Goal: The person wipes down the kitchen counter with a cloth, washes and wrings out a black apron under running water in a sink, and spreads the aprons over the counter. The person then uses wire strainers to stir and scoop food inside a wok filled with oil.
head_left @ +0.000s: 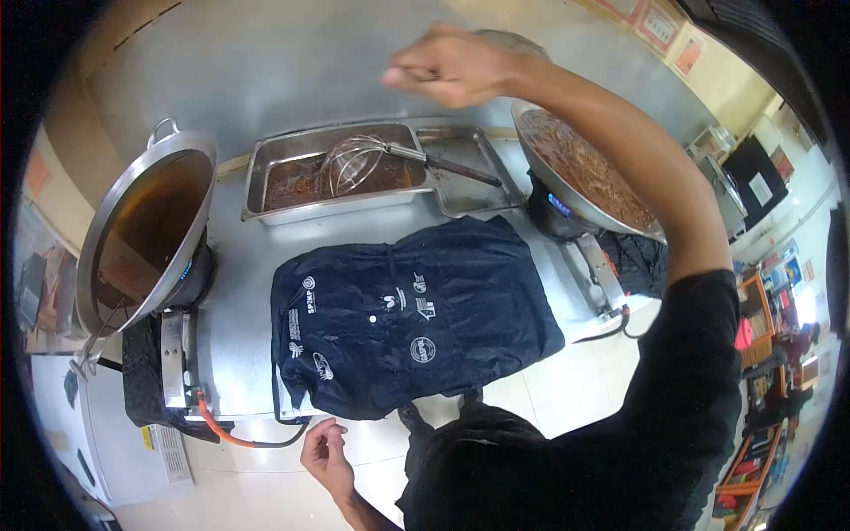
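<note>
My right hand [452, 66] is raised in front of the steel back wall, near the right wok [567, 155]. Its fingers are curled closed, and what they hold, if anything, I cannot make out. A grey round-edged thing [509, 40] shows partly behind that wrist. Low at the table's front edge hangs my left hand [328, 456], loosely curled with nothing visible in it. Close to it are the dark blue cloth [478, 301] with white printed logos, lying spread on the table, and an orange hose [235, 435]. A wire whisk [354, 164] rests across a deep steel pan [341, 203] holding dark brown residue.
On the left, a large wok [197, 146] of dark brown liquid sits on a burner [190, 274]. The right wok holds brown, crumbly food over another burner [558, 212]. A shallow tray [460, 199] lies under the whisk handle. Shelves with goods [753, 327] stand far right.
</note>
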`<state>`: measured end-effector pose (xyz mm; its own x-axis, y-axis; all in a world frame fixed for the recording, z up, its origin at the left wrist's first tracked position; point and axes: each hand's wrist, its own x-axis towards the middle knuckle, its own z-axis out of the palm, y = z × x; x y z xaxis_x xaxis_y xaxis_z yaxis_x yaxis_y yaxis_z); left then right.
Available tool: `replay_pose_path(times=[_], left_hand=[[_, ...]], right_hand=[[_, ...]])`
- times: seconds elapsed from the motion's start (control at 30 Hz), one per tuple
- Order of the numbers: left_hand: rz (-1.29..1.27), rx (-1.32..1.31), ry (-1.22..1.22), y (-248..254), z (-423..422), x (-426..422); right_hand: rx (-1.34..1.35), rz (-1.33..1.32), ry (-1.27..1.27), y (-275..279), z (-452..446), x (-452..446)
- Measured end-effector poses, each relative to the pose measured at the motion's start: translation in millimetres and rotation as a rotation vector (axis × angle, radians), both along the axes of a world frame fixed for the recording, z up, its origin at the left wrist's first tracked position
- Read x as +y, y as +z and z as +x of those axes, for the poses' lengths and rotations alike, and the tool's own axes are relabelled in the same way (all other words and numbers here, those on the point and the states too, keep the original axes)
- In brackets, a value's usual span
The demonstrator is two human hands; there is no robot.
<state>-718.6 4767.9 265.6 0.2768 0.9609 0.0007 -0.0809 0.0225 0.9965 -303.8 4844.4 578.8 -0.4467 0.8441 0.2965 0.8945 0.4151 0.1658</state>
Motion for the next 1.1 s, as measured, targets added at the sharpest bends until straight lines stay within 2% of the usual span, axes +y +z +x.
replay_pose_path(times=[0.13,0.17,0.2,0.27,0.3,0.33,0.37,0.4,0.43,0.5,0.53,0.6,0.67,0.73,0.8,0.83,0.87,0.9,0.93,0.97,1.0,1.03,1.07,1.1], left_hand=[[-0.002,0.032,-0.030,-10,-1,6],[-0.009,0.036,-0.031,-9,2,6],[-0.013,0.039,-0.024,-8,4,4],[-0.019,0.059,-0.039,-20,4,7],[-0.059,0.037,-0.042,-29,5,8],[-0.054,0.035,-0.046,-34,6,8],[-0.026,0.043,-0.033,-35,9,9],[-0.009,0.048,-0.011,-33,12,7],[0.002,0.022,-0.026,-28,16,7],[0.076,0.023,-0.034,-16,12,2],[0.085,0.123,-0.023,-9,9,0],[0.069,0.129,0.016,7,7,-13],[0.070,0.099,-0.026,3,2,-19],[0.058,0.088,-0.062,-5,7,-25],[0.016,0.111,-0.119,-15,30,-35],[0.117,0.142,-0.233,-16,50,-42],[0.080,0.125,-0.333,-13,73,-52],[0.094,0.120,-0.460,-8,101,-67],[0.124,0.115,-0.602,-1,132,-85],[0.122,0.164,-0.716,6,162,-108],[0.132,0.190,-0.856,10,193,-133],[0.119,0.165,-0.947,12,220,-166],[0.213,0.145,-1.050,8,244,-197],[0.212,0.110,-1.099,2,266,-233]], right_hand=[[0.087,-0.066,0.276,-45,-43,47],[0.189,-0.075,0.386,-62,-52,57],[0.288,-0.080,0.506,-84,-61,67],[0.217,-0.172,0.705,-144,-63,97],[0.181,-0.213,0.623,-159,-73,86],[0.137,-0.133,0.776,-180,-78,85],[0.279,-0.126,0.925,-219,-78,90],[0.148,-0.189,0.899,-238,-75,85],[-0.002,-0.194,0.736,-269,-63,77],[-0.182,-0.217,0.673,-316,-26,64],[-0.255,-0.241,0.677,-337,-15,55],[-0.181,-0.081,0.423,-359,25,-4],[-0.118,-0.062,-0.100,-314,5,-117],[0.416,-0.135,-0.358,-311,-11,-216],[0.850,0.029,-0.739,-346,-23,-337],[1.410,0.024,-1.099,-360,-39,-399],[1.872,0.349,-1.028,-444,-39,-498],[2.334,0.746,-1.202,-440,-74,-554],[2.654,1.253,-1.099,-455,-111,-612],[2.615,1.304,-1.270,-484,-150,-668],[2.598,0.975,-1.515,-525,-193,-722],[2.467,0.503,-1.849,-561,-233,-767],[2.346,0.137,-2.014,-576,-270,-796],[2.568,0.110,-2.127,-576,-295,-812]])
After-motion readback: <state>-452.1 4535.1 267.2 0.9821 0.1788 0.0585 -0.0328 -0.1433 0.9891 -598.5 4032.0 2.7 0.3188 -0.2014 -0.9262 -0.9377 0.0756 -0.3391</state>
